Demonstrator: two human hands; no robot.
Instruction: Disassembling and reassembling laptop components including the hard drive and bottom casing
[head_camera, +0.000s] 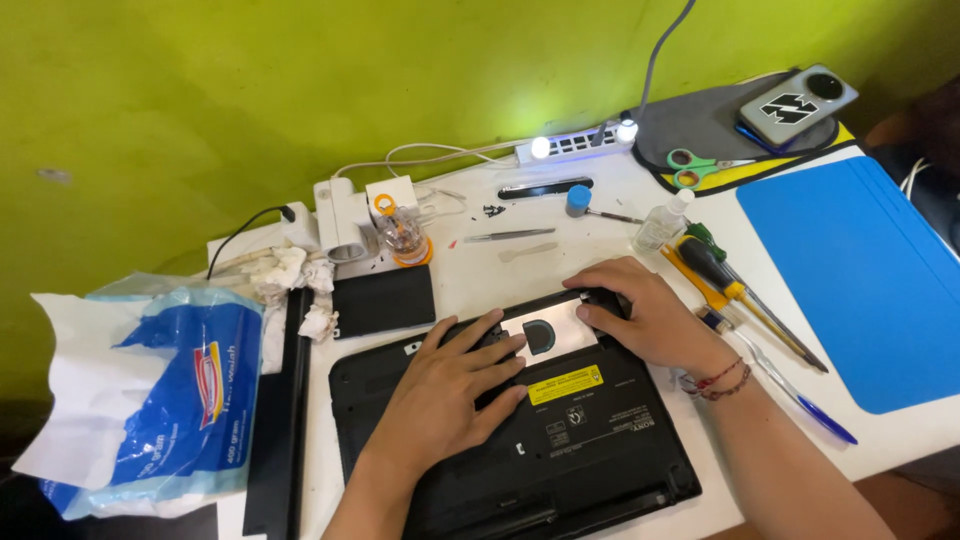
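Laptop (560, 440) lies underside-up on tabletop (480, 285). Left hand (445, 390) flat, fingers spread, steadying the base; right hand (650, 315) curled over silver drive (548, 332) at far edge.

Repair workbench: screwdrivers (735, 285), tweezers (508, 236), opened laptop (560, 440).

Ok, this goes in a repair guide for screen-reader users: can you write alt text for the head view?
Two bare hands, left and right, press on an upturned black laptop at an open bay holding a silver drive. Screwdrivers, scissors, a blue mat and a tissue pack lie around it on the white table.
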